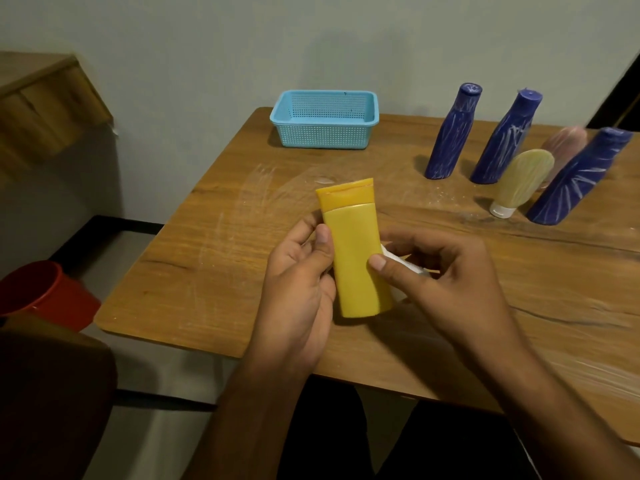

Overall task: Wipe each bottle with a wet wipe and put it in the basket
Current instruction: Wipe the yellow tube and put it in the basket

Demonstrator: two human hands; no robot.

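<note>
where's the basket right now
In the head view the blue basket sits at the far edge of the table against the wall, left of the three blue bottles and beyond the yellow bottle being held.

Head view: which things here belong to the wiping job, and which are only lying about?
Belong to the job:
yellow bottle, held by left hand and right hand
white wipe, behind the bottle
blue basket
three dark blue bottles
pale yellow tube
pink bottle

Only lying about:
red bucket
wooden cabinet
</note>
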